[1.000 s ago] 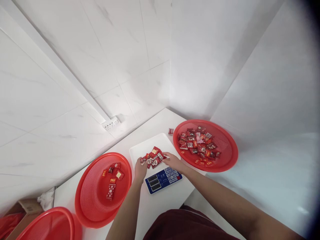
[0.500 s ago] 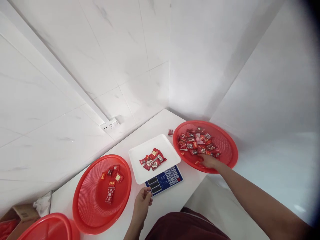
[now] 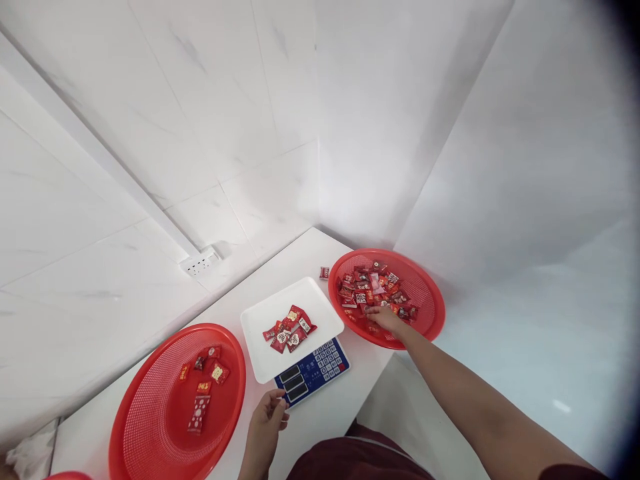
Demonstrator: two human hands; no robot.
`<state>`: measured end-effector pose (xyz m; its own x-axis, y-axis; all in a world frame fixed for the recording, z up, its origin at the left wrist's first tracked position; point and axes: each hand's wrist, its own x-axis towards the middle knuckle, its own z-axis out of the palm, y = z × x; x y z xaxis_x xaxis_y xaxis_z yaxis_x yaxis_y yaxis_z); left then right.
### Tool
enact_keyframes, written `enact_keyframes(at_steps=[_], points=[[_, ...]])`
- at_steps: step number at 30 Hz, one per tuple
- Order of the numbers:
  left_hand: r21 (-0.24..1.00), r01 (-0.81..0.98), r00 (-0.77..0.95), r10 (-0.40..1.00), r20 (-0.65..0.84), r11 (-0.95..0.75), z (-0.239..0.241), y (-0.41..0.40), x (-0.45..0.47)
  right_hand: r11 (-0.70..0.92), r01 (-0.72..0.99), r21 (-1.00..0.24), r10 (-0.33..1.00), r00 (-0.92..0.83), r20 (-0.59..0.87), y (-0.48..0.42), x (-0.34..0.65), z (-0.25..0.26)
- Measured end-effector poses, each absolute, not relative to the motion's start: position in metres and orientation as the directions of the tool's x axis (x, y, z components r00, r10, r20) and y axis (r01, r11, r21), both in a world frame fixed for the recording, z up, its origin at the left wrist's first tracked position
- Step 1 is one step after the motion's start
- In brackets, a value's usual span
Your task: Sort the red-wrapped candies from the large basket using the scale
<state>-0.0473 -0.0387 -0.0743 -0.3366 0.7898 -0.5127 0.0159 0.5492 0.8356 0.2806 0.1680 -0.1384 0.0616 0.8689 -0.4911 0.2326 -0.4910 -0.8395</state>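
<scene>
My right hand [image 3: 386, 318] reaches into the right red basket [image 3: 436, 308], its fingers pinched at a red wrapped candy near the front of a pile of wrapped candies [image 3: 361, 298]. The fingertips are partly lost among the wrappers. My left hand [image 3: 267, 420] is beside the front left corner of a blue-panelled weighing scale [image 3: 313, 373], fingers loosely bent and apart, with nothing seen in them. On the scale's white tray [image 3: 260, 360] lies a small heap of red candy packets [image 3: 290, 330].
Left of the scale stands a second red basket [image 3: 125, 413] with several candies [image 3: 199, 413] inside. One loose candy [image 3: 325, 273] lies on the white table [image 3: 300, 250] near the right basket. A wall socket [image 3: 200, 262] is behind. Another basket's rim [image 3: 70, 476] shows at lower left.
The view has turned slightly, so everything sits further left. My right hand has shifted a little within the basket, its fingers now more visible. My left hand stays by the scale.
</scene>
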Motion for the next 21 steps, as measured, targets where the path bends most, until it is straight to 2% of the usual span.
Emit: enact_keyframes(at_steps=[4, 7, 17, 21], points=[[0.828, 0.016, -0.311, 0.790, -0.529, 0.561, -0.077, -0.038, -0.049, -0.477, 0.135, -0.868, 0.879, 0.075, -0.471, 0.176, 0.283, -0.132], [0.826, 0.023, -0.303, 0.792, -0.531, 0.563, -0.077, -0.038, -0.047, -0.462, 0.139, -0.876, 0.886, 0.103, -0.451, 0.178, 0.286, -0.129], [0.822, 0.016, -0.290, 0.790, -0.541, 0.569, -0.076, -0.037, -0.043, -0.385, 0.491, -0.781, 0.920, 0.141, -0.365, 0.168, 0.287, -0.132], [0.807, 0.008, -0.289, 0.774, -0.564, 0.590, -0.071, -0.039, -0.041, -0.335, 0.577, -0.745, 0.939, 0.138, -0.316, 0.170, 0.280, -0.129]])
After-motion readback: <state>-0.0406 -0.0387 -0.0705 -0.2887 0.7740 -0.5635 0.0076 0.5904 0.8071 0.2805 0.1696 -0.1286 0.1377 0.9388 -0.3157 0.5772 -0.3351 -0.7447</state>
